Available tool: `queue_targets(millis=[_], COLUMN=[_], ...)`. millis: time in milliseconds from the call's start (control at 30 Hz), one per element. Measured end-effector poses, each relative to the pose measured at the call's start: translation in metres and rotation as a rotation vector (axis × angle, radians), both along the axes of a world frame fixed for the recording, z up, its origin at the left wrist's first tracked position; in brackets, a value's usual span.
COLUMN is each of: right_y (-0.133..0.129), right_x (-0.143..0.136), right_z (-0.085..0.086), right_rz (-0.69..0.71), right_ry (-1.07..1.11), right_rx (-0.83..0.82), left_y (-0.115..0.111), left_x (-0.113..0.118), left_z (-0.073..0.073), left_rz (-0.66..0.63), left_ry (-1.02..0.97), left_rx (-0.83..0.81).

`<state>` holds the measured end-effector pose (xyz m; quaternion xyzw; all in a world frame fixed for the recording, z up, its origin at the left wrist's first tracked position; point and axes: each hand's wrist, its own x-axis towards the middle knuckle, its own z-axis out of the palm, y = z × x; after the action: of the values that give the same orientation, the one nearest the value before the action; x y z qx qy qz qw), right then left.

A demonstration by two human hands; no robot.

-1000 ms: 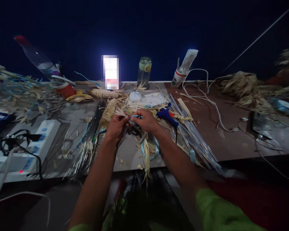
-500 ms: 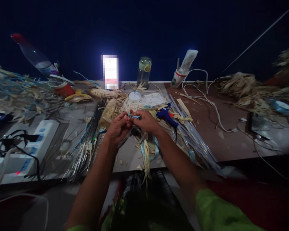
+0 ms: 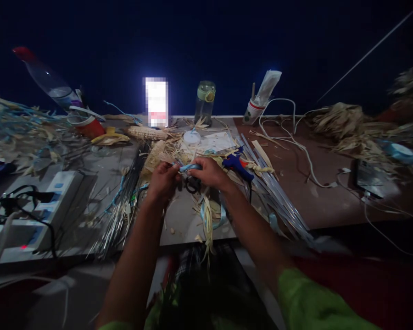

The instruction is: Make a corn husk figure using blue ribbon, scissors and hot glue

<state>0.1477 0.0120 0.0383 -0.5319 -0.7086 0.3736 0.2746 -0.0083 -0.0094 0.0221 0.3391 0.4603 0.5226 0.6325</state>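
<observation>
Between my two hands a light blue ribbon (image 3: 186,168) is stretched above the middle of the table. My left hand (image 3: 165,178) pinches its left end, and my right hand (image 3: 208,173) grips it at the right with fingers closed. Just below the ribbon lie dark-handled scissors (image 3: 192,184). A braid of pale husk (image 3: 208,220) with light blue ribbon around it hangs over the table's front edge. Right of my right hand rests a blue glue gun (image 3: 238,166).
Clear rods (image 3: 282,201) lie at the right, thin metal wires (image 3: 119,215) at the left. A power strip (image 3: 55,206) is far left. Behind stand a lit screen (image 3: 157,103), a bottle (image 3: 205,103) and a paper cup (image 3: 253,111). A phone (image 3: 368,178) lies right.
My left hand has moved a little left, away from my right hand, and more of the ribbon shows between them. The scissors have come into sight below.
</observation>
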Motion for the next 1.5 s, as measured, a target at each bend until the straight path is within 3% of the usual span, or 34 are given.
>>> queue_targets(millis=[133,300,367,500,667,900,1167,1333,1433,1500], right_y=[0.003,0.005,0.005,0.005,0.007,0.005,0.001,-0.011,-0.016,-0.016], right_x=[0.011,0.015,0.011,0.003,0.002,0.004,0.0,-0.013,-0.017,-0.017], right_z=[0.004,0.008,0.005,-0.006,-0.016,-0.007,-0.002,0.005,0.009,0.009], right_rz=[0.051,0.054,0.059,0.172,0.179,0.063,0.11,0.045,0.046,0.047], right_ry=[0.093,0.454,0.48,0.318,0.169,-0.039,-0.052,-0.202,-0.286,-0.249], right_rx=[-0.026,-0.04,-0.092,-0.174,-0.176,-0.079,-0.066,0.115,0.251,0.249], left_y=[0.001,0.0,-0.001,-0.002,-0.001,0.002,0.003,0.005,0.003,0.001], left_x=[-0.005,-0.002,-0.001,0.002,0.002,0.003,0.001,-0.001,0.003,0.005], left_z=[0.0,-0.002,-0.002,0.0,0.0,-0.005,-0.002,-0.006,-0.005,-0.002], left_rz=[0.062,0.009,-0.009,0.028,0.032,0.049,0.037,0.033,0.07,0.029], left_ry=[0.118,0.171,0.198,0.299,0.305,0.351,0.442,0.306,0.128,-0.048], left_rx=[0.023,0.089,0.119,0.168,0.164,0.163,0.135,0.07,0.0,-0.018])
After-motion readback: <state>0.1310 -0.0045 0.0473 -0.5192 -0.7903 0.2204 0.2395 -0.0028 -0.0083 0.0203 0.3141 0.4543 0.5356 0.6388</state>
